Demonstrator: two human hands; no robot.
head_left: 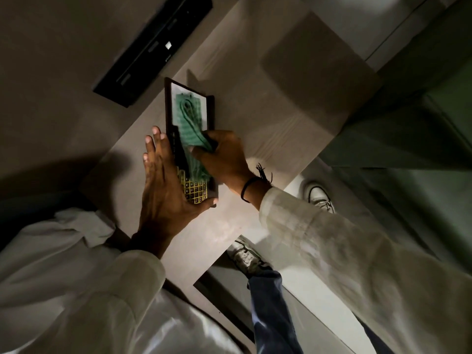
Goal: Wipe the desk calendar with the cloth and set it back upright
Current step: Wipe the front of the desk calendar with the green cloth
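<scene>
The desk calendar (196,192) is a dark-framed board with a yellow date grid at its near end. It is tilted over the pale table (255,111). My left hand (163,195) grips its left edge and near corner, fingers stretched along the frame. A green ribbed cloth (190,118) lies against the calendar's face and covers most of it. My right hand (224,157) is closed on the cloth's near part and presses it onto the calendar. A black band sits on that wrist.
A long black flat panel (153,49) lies at the back left. A pale block (319,72) stands on the table's far right. Dark green furniture (408,123) is to the right. My shoes (320,198) are on the floor past the table's edge.
</scene>
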